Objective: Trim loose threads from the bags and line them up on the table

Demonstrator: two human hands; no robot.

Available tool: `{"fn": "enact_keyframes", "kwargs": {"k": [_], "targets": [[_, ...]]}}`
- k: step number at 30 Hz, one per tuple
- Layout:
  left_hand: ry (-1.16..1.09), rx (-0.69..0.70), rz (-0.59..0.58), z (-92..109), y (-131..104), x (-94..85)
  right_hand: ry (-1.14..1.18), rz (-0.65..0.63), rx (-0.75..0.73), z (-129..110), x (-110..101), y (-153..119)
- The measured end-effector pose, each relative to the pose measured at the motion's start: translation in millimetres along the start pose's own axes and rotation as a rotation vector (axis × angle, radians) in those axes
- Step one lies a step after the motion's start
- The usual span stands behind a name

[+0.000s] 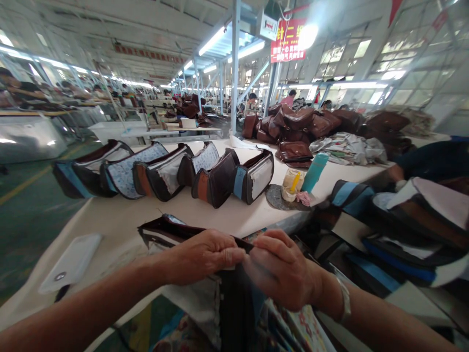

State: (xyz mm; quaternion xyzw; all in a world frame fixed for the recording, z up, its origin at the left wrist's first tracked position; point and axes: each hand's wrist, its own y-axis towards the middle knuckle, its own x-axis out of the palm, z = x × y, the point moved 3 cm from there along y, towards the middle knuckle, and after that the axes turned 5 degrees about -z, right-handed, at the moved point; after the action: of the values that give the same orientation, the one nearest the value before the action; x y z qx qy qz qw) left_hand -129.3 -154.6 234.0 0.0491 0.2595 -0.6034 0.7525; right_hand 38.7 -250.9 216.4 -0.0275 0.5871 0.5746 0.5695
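A dark, part-sewn bag piece (236,303) with a pale lining lies at the table's near edge, its far end resting on the tabletop. My left hand (208,254) is closed on its upper edge, thumb pressed along the top. Close beside it, my right hand (280,266) pinches the same edge with curled fingers, slightly blurred. Whether a small tool sits between the fingertips is hidden. Beyond my hands, a row of similar bag pieces (216,181) stands on the table, some with blue or brown strips.
On the pale table (139,220) lies a white phone-like device (71,261) at left. A round dark slab (278,198) holds a tub with a yellow handle, beside a teal box (315,172). Brown bags (293,122) pile up behind. More bag pieces (414,244) are stacked right, near another person's arm (432,161).
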Motion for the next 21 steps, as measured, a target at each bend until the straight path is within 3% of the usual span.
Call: {"fn": "enact_keyframes", "kwargs": {"k": [5, 9, 11, 13, 18, 21], "targets": [[0.143, 0.052, -0.011, 1, 2, 6.7, 0.027, 0.028, 0.068, -7, -6, -6], [0.333, 0.179, 0.045, 14, 0, 13.8, 0.52, 0.004, 0.333, 3, -14, -8], [0.458, 0.252, 0.094, 22, -1, 17.7, 0.705, -0.099, 0.438, 12, -19, -3], [0.539, 0.293, 0.138, 29, -2, 21.6, 0.745, -0.236, 0.465, 23, -25, 5], [0.603, 0.321, 0.181, 40, -3, 30.0, 0.718, -0.612, 0.311, 40, -39, 30], [0.628, 0.338, 0.216, 47, -5, 28.9, 0.582, -0.71, 0.264, 36, -48, 44]]}}
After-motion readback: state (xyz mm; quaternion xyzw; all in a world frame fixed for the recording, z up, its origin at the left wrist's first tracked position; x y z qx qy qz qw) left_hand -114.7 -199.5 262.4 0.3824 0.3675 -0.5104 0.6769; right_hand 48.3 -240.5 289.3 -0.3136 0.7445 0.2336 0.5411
